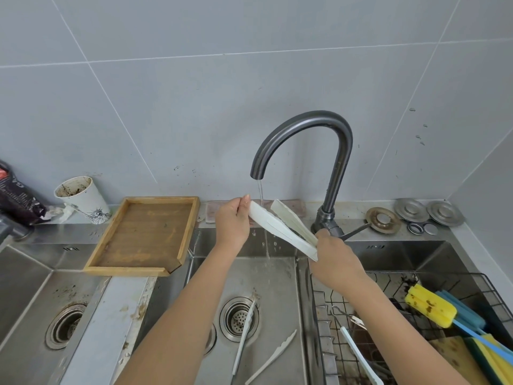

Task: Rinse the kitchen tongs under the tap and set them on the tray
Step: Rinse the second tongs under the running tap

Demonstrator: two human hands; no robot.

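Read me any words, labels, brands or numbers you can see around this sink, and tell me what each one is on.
Nothing here can be read for certain.
Dark bag at the far left: pale lettering, cut off by the frame edge and too blurred to read.
White cup beside the wooden tray: a dark line drawing near its base, no readable words.
White tongs, tap, sponges: no visible text.

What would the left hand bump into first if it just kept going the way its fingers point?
The left hand points up and away, pinching one arm tip of the white tongs. Straight on, it would most likely reach the grey tiled wall behind the sink, passing left of the tap spout; depth is hard to judge.
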